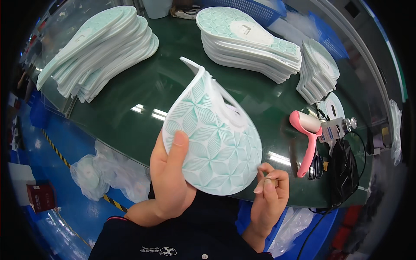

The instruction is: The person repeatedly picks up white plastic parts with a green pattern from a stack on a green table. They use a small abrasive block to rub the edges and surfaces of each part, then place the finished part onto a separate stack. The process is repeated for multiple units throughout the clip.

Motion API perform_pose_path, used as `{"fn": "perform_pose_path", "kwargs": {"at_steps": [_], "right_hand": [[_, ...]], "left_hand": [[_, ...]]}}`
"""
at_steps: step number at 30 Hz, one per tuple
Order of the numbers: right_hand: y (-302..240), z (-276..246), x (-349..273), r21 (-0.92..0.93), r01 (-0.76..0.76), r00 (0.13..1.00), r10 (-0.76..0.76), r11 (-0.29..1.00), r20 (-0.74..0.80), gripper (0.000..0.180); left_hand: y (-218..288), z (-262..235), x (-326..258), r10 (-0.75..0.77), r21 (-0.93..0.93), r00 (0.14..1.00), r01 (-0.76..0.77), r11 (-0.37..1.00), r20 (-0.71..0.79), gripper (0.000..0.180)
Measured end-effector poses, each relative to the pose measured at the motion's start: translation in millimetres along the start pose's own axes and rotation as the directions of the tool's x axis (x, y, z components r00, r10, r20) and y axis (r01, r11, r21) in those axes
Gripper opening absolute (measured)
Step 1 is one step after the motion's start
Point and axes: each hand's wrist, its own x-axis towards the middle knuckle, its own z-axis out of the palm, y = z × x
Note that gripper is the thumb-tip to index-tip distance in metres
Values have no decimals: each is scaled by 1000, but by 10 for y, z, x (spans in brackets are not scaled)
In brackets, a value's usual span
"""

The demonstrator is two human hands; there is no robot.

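A white teardrop-shaped plastic panel (212, 138) with green line-drawn flowers is held up over the front of the table. My left hand (171, 173) grips its left edge, thumb on the patterned face, fingers behind. The panel's narrow end bends away at the top, and an opening shows in its upper right part. Close to the lower right edge of the panel is my right hand (271, 190), its fingertips pinched together. Something small may be between them, but I cannot make it out.
On the dark green table (173, 39) stand a left stack (108, 52) of similar panels, a far stack (247, 43) and a smaller right stack (318, 71). A pink lint roller (308, 147), scissors (318, 167) and a black bag (344, 173) lie at right. Blue baskets (255, 11) sit behind.
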Motion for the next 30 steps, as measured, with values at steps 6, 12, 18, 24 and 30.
{"fn": "perform_pose_path", "kwargs": {"at_steps": [6,12,18,24,30], "right_hand": [[-25,-17,146,-2,213,976,-213,977,-37,16],[-63,-76,243,-113,359,923,-371,926,-105,14],[-133,-88,260,-147,351,933,-358,925,-23,13],[-324,-52,256,-557,438,660,-673,706,-334,17],[-309,348,-2,-188,666,746,-642,722,175,30]], "left_hand": [[-74,-116,-90,-77,122,990,63,990,116,39],[52,-201,-110,-283,285,937,220,933,205,34],[156,-202,-50,-361,395,836,193,898,414,29],[105,-122,-112,-222,419,913,63,906,342,29],[3,-5,-216,-122,465,918,-74,882,378,28]]}}
